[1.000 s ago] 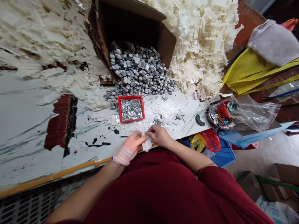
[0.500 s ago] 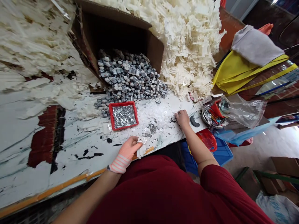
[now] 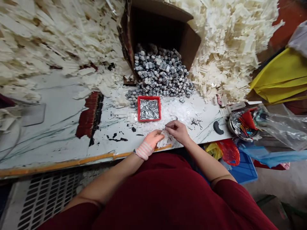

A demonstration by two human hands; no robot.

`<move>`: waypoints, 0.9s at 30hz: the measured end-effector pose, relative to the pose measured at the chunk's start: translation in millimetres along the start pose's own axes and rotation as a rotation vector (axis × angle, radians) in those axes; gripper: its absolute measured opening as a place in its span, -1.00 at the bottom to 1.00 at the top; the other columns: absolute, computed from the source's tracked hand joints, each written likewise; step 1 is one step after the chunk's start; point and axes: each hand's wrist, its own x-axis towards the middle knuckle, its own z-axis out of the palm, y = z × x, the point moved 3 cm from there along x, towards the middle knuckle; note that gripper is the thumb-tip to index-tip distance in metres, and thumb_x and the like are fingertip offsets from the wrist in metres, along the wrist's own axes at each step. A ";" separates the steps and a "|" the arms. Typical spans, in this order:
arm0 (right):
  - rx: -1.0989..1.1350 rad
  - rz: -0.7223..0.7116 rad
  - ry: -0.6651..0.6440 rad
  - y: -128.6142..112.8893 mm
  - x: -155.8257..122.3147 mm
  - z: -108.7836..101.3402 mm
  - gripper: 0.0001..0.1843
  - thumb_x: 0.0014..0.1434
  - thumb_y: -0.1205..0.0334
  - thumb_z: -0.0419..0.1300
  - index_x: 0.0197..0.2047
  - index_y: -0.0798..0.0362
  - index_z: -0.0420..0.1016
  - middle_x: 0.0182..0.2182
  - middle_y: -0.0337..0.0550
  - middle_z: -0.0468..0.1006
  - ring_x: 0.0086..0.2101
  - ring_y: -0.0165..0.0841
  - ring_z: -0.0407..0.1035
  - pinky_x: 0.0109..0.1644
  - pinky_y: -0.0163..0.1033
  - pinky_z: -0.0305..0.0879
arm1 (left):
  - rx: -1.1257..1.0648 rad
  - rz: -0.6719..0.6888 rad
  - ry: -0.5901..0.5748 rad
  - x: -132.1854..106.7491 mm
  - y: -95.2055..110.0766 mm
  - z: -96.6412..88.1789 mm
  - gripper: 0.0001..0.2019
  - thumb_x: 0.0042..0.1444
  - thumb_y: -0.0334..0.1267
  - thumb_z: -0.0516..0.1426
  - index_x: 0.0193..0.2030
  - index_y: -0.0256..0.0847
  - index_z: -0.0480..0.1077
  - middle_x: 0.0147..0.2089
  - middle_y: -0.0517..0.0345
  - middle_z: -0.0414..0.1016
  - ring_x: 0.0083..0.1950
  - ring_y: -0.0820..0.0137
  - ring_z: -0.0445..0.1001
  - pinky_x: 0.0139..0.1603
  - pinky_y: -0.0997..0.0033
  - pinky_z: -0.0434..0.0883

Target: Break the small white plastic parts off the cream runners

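Note:
My left hand [image 3: 150,143], in a pale orange striped glove, is closed around a white plastic part [image 3: 162,142] just above the table's front edge. My bare right hand [image 3: 178,131] has its fingertips pinched together at the top of that part. Whatever sits in this pinch is too small to make out. Behind my hands stands a red tray [image 3: 138,111] of short metal pins [image 3: 149,109]. Small translucent white pieces [image 3: 178,110] lie scattered to its right.
Small motors [image 3: 163,72] spill from a tipped cardboard box [image 3: 193,43]. Heaps of cream plastic parts [image 3: 223,48] flank it. To the right are a dark curved piece [image 3: 218,127] and a round metal bowl [image 3: 231,126] of odds and ends. A blue crate [image 3: 249,171] stands below the table edge.
My right hand has come from the table at the right to the part in my left hand, its fingers now pinched. The view has shifted left, so the tray and box appear farther right.

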 end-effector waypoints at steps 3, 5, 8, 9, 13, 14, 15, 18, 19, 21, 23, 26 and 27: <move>-0.289 -0.206 -0.063 -9.8 -5.3 8.2 -0.85 0.11 0.15 0.19 -0.42 0.03 0.46 -0.33 -0.10 0.56 -0.26 -0.32 0.42 -0.12 -0.17 0.34 | 0.017 -0.004 0.002 -0.6 -1.2 -6.9 -0.74 -0.13 -0.22 0.16 -0.26 -0.28 0.42 -0.52 0.25 0.38 -0.51 0.49 0.32 -0.48 0.53 0.26; -0.476 -0.318 -0.112 -13.1 -9.2 11.3 -0.84 0.17 0.16 0.15 -0.36 0.02 0.49 -0.27 -0.06 0.57 -0.21 -0.29 0.41 -0.07 -0.14 0.30 | 0.054 -0.005 0.017 -3.1 1.9 -11.4 -0.74 -0.14 -0.22 0.16 -0.27 -0.29 0.43 -0.53 0.24 0.39 -0.53 0.49 0.32 -0.51 0.53 0.24; -0.650 -0.417 -0.180 -16.9 -15.0 14.3 -0.80 0.24 0.20 0.07 -0.26 0.02 0.52 -0.22 -0.05 0.58 -0.20 -0.29 0.39 -0.07 -0.16 0.27 | 0.134 0.006 0.005 -6.9 8.9 -14.9 -0.74 -0.12 -0.22 0.15 -0.28 -0.30 0.45 -0.48 0.17 0.46 -0.49 0.43 0.37 -0.51 0.51 0.25; -0.692 -0.438 -0.197 -18.2 -16.3 14.9 -0.78 0.26 0.21 0.05 -0.25 0.03 0.52 -0.22 -0.06 0.58 -0.21 -0.29 0.37 -0.09 -0.16 0.26 | 0.173 0.008 -0.006 -7.8 11.2 -15.2 -0.73 -0.11 -0.21 0.15 -0.26 -0.31 0.46 -0.46 0.15 0.48 -0.47 0.41 0.39 -0.50 0.49 0.26; -0.814 -0.498 -0.253 -20.8 -17.6 17.2 -0.77 0.27 0.22 0.04 -0.25 0.04 0.53 -0.23 -0.03 0.56 -0.23 -0.27 0.32 -0.14 -0.15 0.23 | 0.303 0.052 -0.017 -10.0 20.4 -14.9 -0.65 -0.09 -0.18 0.15 -0.16 -0.31 0.49 -0.28 0.06 0.56 -0.29 0.31 0.46 -0.38 0.46 0.34; -0.819 -0.503 -0.261 -20.5 -16.9 17.9 -0.77 0.27 0.21 0.05 -0.25 0.04 0.53 -0.23 -0.02 0.55 -0.23 -0.27 0.32 -0.14 -0.15 0.23 | 0.310 0.063 -0.021 -10.5 22.4 -14.8 -0.64 -0.09 -0.18 0.16 -0.15 -0.31 0.50 -0.23 0.04 0.57 -0.25 0.29 0.47 -0.34 0.45 0.36; -0.804 -0.498 -0.265 -19.8 -15.9 18.5 -0.79 0.26 0.21 0.07 -0.25 0.04 0.53 -0.23 -0.02 0.54 -0.23 -0.27 0.32 -0.14 -0.15 0.22 | 0.312 0.072 -0.023 -11.2 24.2 -14.9 -0.63 -0.09 -0.17 0.16 -0.14 -0.31 0.50 -0.19 0.03 0.57 -0.22 0.27 0.48 -0.31 0.43 0.37; -0.617 -0.382 -0.232 -14.5 -10.6 17.4 -0.85 0.21 0.19 0.16 -0.26 0.03 0.54 -0.29 -0.08 0.53 -0.24 -0.32 0.35 -0.11 -0.20 0.25 | 0.362 0.071 -0.021 -13.0 26.7 -17.6 -0.60 -0.08 -0.14 0.16 -0.10 -0.28 0.48 -0.18 0.04 0.57 -0.22 0.25 0.49 -0.29 0.40 0.38; -0.521 -0.302 -0.203 -11.5 -8.1 15.3 -0.87 0.17 0.18 0.22 -0.25 0.03 0.54 -0.29 -0.10 0.52 -0.25 -0.35 0.36 -0.13 -0.24 0.27 | 0.389 0.073 -0.013 -13.1 26.9 -19.2 -0.59 -0.09 -0.13 0.16 -0.08 -0.27 0.47 -0.20 0.05 0.57 -0.22 0.24 0.49 -0.29 0.39 0.39; -0.344 -0.113 -0.170 -5.2 -1.2 9.8 -0.73 0.02 0.14 0.35 -0.21 0.05 0.53 -0.26 -0.14 0.49 -0.29 -0.40 0.38 -0.20 -0.30 0.30 | 0.426 0.091 -0.006 -12.7 26.6 -21.4 -0.59 -0.11 -0.13 0.17 -0.10 -0.27 0.43 -0.28 0.08 0.56 -0.25 0.23 0.50 -0.28 0.37 0.40; -0.230 0.030 -0.275 -2.0 10.2 5.2 -0.59 -0.11 0.10 0.42 -0.18 0.06 0.51 -0.27 -0.19 0.50 -0.32 -0.42 0.39 -0.27 -0.34 0.31 | 0.417 0.122 -0.043 -12.7 25.9 -20.7 -0.64 -0.14 -0.13 0.18 -0.18 -0.26 0.40 -0.38 0.12 0.53 -0.28 0.23 0.51 -0.29 0.34 0.42; -0.231 0.060 -0.531 -5.3 44.4 -6.4 -0.65 -0.05 0.10 0.39 -0.21 0.06 0.50 -0.32 -0.25 0.55 -0.29 -0.42 0.41 -0.21 -0.37 0.30 | 0.397 0.148 -0.168 -17.5 25.7 -17.7 -0.69 -0.15 -0.10 0.18 -0.27 -0.22 0.39 -0.38 0.12 0.54 -0.27 0.20 0.53 -0.27 0.27 0.47; -0.314 0.053 -0.472 -5.7 62.4 -16.6 -0.70 0.01 0.10 0.35 -0.21 0.06 0.50 -0.28 -0.24 0.56 -0.25 -0.41 0.42 -0.17 -0.37 0.29 | 0.417 0.152 -0.188 -19.3 26.3 -19.4 -0.71 -0.14 -0.09 0.17 -0.27 -0.19 0.40 -0.36 0.11 0.56 -0.27 0.18 0.55 -0.29 0.24 0.49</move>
